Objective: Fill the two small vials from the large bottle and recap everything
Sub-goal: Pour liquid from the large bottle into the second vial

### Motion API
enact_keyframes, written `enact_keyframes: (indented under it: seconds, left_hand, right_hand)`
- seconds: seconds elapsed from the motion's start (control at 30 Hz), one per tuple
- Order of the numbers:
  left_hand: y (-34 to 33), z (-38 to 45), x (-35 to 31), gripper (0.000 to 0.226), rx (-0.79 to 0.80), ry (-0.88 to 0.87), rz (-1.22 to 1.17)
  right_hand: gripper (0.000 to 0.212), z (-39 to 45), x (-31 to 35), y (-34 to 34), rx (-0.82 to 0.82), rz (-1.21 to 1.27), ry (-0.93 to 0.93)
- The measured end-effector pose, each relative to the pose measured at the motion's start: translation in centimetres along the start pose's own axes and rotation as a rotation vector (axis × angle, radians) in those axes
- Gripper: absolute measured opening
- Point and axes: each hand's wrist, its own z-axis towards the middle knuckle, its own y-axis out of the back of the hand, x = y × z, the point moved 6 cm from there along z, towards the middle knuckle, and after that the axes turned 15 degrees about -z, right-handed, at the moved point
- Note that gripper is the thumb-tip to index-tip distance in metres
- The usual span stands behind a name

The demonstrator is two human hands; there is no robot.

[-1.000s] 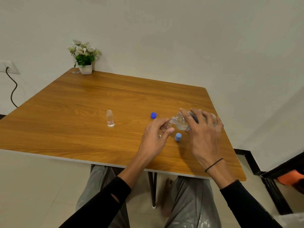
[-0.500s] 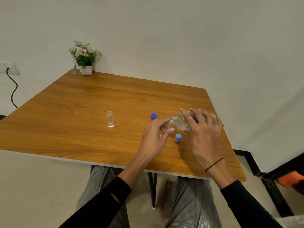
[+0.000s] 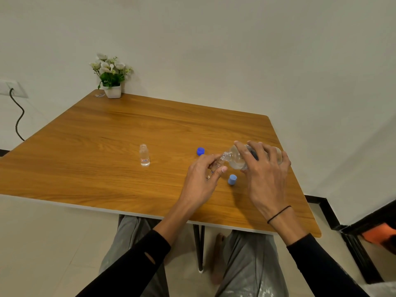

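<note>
Now | right hand (image 3: 264,176) tilts large bottle (image 3: 236,158) | left hand (image 3: 202,179) seemingly holds vial (image 3: 216,166)

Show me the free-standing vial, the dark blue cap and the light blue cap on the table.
free-standing vial (image 3: 144,155), head view, middle of its clear body.
dark blue cap (image 3: 200,151), head view, its top.
light blue cap (image 3: 232,179), head view, its side wall.

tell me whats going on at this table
A person is pouring from a large bottle, tipped on its side in the right hand, into a small vial gripped by the left hand. A second vial stands uncapped further left. Two blue caps lie loose on the wooden table, so nothing is recapped yet.
</note>
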Motion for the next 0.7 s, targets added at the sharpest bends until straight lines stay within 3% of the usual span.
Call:
enact_keyframes:
  seconds: [0.7]
  left_hand:
    - [0.12,-0.07,0.17,0.041,-0.002,-0.002,-0.014]
  right_hand:
    - [0.092,0.0,0.03,0.15,-0.011,0.008,0.0]
